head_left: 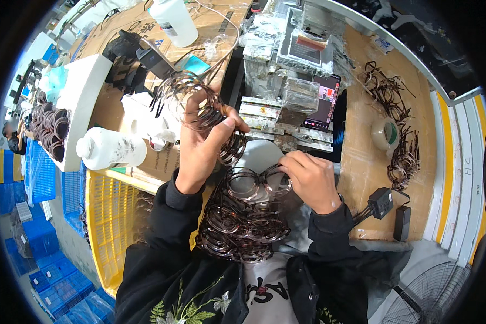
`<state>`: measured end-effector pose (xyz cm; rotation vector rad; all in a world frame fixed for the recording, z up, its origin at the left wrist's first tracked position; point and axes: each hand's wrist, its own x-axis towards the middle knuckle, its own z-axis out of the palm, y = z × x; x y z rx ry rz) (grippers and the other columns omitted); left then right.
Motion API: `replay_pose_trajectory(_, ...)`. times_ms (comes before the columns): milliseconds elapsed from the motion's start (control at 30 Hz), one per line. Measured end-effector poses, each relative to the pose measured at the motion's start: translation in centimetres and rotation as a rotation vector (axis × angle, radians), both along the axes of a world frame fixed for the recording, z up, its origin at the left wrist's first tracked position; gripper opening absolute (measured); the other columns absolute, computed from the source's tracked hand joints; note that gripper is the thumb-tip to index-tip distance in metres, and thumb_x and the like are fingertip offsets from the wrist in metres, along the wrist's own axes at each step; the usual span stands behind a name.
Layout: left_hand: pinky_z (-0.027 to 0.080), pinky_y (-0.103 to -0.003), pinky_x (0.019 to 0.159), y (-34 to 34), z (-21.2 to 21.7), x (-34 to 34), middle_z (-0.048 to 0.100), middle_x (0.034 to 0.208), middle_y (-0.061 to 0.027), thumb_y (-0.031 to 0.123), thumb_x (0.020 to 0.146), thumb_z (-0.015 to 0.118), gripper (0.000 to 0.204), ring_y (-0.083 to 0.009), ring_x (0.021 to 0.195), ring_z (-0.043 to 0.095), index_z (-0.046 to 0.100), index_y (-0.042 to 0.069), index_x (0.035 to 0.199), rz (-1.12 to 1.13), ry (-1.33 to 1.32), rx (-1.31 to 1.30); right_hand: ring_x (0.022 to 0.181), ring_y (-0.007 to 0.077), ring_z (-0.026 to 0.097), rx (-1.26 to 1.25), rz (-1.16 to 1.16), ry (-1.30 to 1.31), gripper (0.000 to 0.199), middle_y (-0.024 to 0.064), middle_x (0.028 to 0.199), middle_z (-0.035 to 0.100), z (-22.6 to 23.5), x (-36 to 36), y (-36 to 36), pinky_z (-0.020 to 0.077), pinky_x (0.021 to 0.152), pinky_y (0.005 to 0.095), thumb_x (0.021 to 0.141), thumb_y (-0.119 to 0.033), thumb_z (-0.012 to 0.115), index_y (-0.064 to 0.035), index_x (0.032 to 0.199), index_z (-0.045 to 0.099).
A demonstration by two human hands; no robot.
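Head cam: both hands busy with brown glasses frames
Left hand (205, 135) is curled round a loose bundle of frames (173, 89), thumb pressed over it. Right hand (310, 178) has the right end of a single frame (261, 179) pinched, just beyond the pile (237, 232) near the body. My worry: the bundle looks tangled, so an uneven squeeze could let a few slip, and a hard tug on the single one could snag its neighbours or bend a rim. Containers: yellow basket (105, 216), near left, seems to have dark frames inside, but it's blurry. White box (86, 102), farther left, has more heaped at its left side. White bottle (113, 148) and far translucent jug (175, 24): can't tell the contents.
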<state>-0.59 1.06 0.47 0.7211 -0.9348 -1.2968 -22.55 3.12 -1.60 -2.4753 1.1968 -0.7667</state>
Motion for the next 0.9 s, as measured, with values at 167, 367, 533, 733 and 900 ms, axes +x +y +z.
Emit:
replay_pose_trajectory(167,0.052,-0.040,0.078,0.2,-0.3,1.1,0.055,0.086,-0.0104,-0.001,0.084,0.051,0.047,-0.0216,0.078,0.060,0.036,-0.001,0.128,0.127,-0.160,0.002,0.067,0.0225,0.062,-0.086,-0.077,-0.113,0.012,0.0038,0.079,0.063,1.3,-0.9,-0.9,0.0473,0.055,0.0305,0.074,-0.006,0.067,-0.0067,0.085,0.062)
replay_pose_trajectory(367,0.048,-0.031,0.076,0.1,-1.5,2.1,0.056,0.088,-0.0090,-0.006,0.084,0.053,0.049,-0.0187,0.080,0.060,0.035,0.004,0.128,0.085,-0.143,0.106,0.059,0.0102,0.052,-0.041,-0.226,-0.813,0.009,0.0042,0.076,0.058,3.3,-4.5,-1.8,0.0410,0.053,0.0234,0.089,-0.009,0.057,-0.0010,0.092,0.060)
replay_pose_trajectory(533,0.047,-0.030,0.077,0.3,-1.9,1.1,0.055,0.095,-0.0095,-0.005,0.084,0.053,0.049,-0.0175,0.083,0.058,0.033,0.004,0.129,0.031,-0.095,0.114,0.067,0.0037,0.049,-0.118,-0.380,-1.216,0.009,-0.0004,0.079,0.056,-0.2,-2.0,-7.1,0.0359,0.054,0.0157,0.092,-0.012,0.053,-0.0037,0.095,0.057)
replay_pose_trajectory(733,0.049,-0.035,0.084,0.4,-1.2,0.7,0.058,0.099,-0.0141,0.000,0.086,0.052,0.053,-0.0252,0.094,0.060,0.031,0.002,0.134,-0.033,-0.151,0.063,0.063,0.0020,0.042,0.133,-0.395,-1.185,0.007,-0.0035,0.072,0.049,-2.0,0.1,-10.0,0.0278,0.048,0.0156,0.094,-0.014,0.052,-0.0076,0.091,0.054)
replay_pose_trajectory(900,0.050,-0.038,0.083,0.7,-0.3,0.6,0.057,0.090,-0.0127,0.008,0.089,0.050,0.052,-0.0261,0.089,0.061,0.029,0.000,0.136,-0.041,-0.115,0.105,0.063,0.0027,0.042,0.093,-0.387,-1.209,0.009,-0.0019,0.073,0.049,-3.0,-0.1,-10.9,0.0308,0.051,0.0154,0.095,-0.009,0.048,-0.0028,0.091,0.053)
